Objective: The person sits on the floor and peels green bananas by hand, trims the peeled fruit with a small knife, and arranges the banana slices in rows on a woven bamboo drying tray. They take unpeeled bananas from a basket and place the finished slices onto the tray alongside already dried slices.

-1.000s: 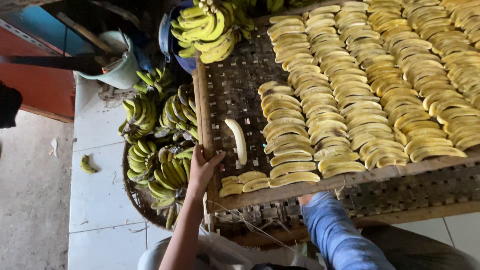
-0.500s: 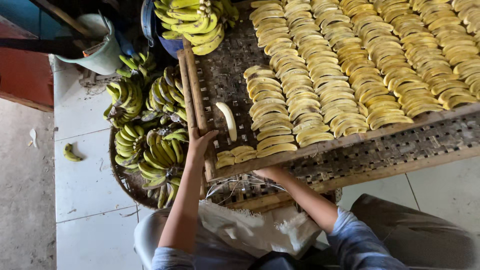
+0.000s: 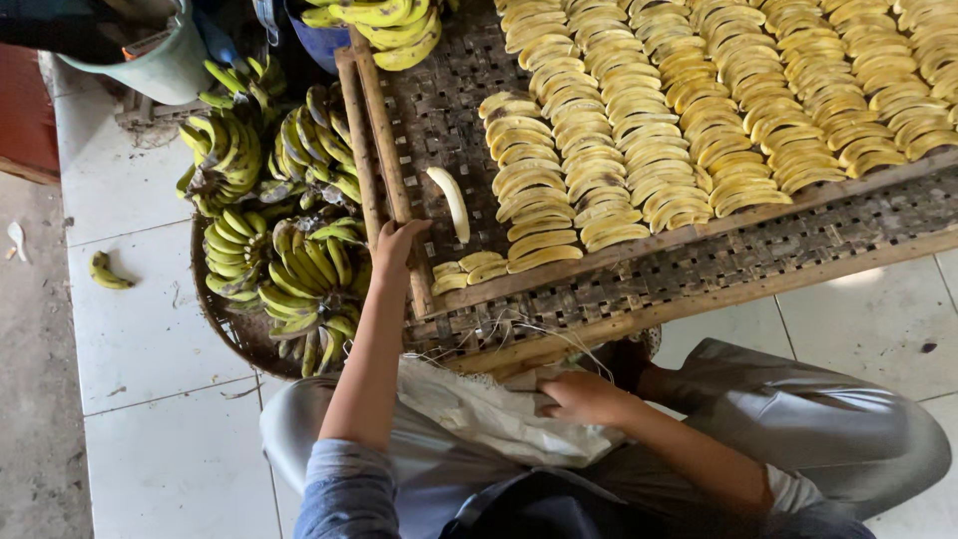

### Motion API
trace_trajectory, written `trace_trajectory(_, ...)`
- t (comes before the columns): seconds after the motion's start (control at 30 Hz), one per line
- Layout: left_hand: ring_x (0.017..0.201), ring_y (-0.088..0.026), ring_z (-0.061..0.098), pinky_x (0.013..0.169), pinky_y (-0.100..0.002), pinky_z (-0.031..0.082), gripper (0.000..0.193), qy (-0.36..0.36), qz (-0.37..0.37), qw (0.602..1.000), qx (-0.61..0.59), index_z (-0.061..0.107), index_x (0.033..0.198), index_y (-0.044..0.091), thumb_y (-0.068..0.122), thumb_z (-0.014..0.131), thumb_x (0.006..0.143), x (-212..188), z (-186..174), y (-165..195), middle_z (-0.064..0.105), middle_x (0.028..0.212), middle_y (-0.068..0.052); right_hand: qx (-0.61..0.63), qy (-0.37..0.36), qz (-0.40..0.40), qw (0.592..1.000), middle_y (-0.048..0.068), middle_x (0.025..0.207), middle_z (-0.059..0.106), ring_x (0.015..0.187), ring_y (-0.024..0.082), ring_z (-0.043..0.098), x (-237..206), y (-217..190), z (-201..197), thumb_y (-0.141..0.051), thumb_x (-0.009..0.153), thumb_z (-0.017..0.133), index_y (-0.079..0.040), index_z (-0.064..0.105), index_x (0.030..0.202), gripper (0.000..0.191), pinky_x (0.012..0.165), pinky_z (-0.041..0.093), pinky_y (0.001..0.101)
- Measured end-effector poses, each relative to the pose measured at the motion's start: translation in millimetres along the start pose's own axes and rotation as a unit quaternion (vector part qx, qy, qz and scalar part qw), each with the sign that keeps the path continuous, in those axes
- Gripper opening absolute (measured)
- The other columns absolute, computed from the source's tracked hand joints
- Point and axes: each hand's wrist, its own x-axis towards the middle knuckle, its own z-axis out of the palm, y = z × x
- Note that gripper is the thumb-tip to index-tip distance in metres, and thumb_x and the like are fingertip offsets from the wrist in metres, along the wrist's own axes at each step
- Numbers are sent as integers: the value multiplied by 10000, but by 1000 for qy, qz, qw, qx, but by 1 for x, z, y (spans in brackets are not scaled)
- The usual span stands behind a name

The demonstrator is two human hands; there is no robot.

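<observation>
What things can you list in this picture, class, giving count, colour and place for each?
peeled banana slices: many, yellow, rows on rack.
whole peeled banana: one, pale, rack's left part.
woven bamboo drying rack: one, brown, centre.
unpeeled banana bunches: several, green-yellow, in round basket, left.
loose banana: one, floor, far left.
pale green bucket: one, top left.
white cloth: one, on lap.
left hand: on rack's edge.
right hand: on cloth.

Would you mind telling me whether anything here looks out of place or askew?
Yes: one peeled banana lies alone and lengthwise on the woven drying rack, apart from the neat rows of banana slices, near the left hand. A single unpeeled banana also lies loose on the tiled floor, away from the basket's bunches.
</observation>
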Motion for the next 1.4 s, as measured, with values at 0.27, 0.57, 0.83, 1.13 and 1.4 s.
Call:
trace_trajectory(0.27, 833, -159, 567, 751, -340, 456, 242, 22, 79, 994, 67, 676, 1137, 5, 184, 719, 980, -1, -2, 9, 668, 960, -62, 65, 9, 117, 991, 136, 909, 701, 769, 290, 705, -15, 6, -6, -523, 1035, 534, -75, 560, 1281, 512, 728, 564, 417)
trace_trajectory(0.57, 916, -147, 563, 763, -390, 470, 299, 48, 19, 998, 37, 611, 1232, 80, 39, 691, 948, 7, -4, 18, 638, 1034, -13, -85, 330, -34, 940, 240, 1358, 557, 626, 290, 688, 3, -29, -68, -262, 788, 803, 18, 580, 1202, 547, 481, 564, 394)
trace_trajectory(0.83, 849, -177, 591, 729, -355, 496, 184, -54, 38, 996, -67, 650, 1059, 25, -71, 667, 903, 10, -8, 18, 633, 939, -36, -217, 197, 16, 956, 252, 1386, 532, 625, 289, 706, 29, -57, -78, 45, 831, 639, 38, 548, 1220, 399, 430, 545, 399)
trace_trajectory(1.13, 871, -155, 604, 751, -333, 501, 279, -53, -12, 993, -106, 641, 1159, -13, -115, 610, 901, 11, 2, 25, 647, 987, -50, -190, 117, -27, 974, 257, 1208, 614, 759, 320, 708, 19, -32, -66, 10, 873, 666, 47, 474, 1392, 555, 594, 588, 414)
trace_trajectory(1.4, 867, -166, 579, 717, -343, 518, 412, 27, -44, 987, -155, 619, 1224, 10, -197, 593, 869, 14, 18, 24, 628, 999, -60, -206, 138, -44, 968, 249, 1180, 664, 685, 287, 728, -9, -9, -42, 93, 880, 617, 76, 532, 1329, 458, 531, 589, 394)
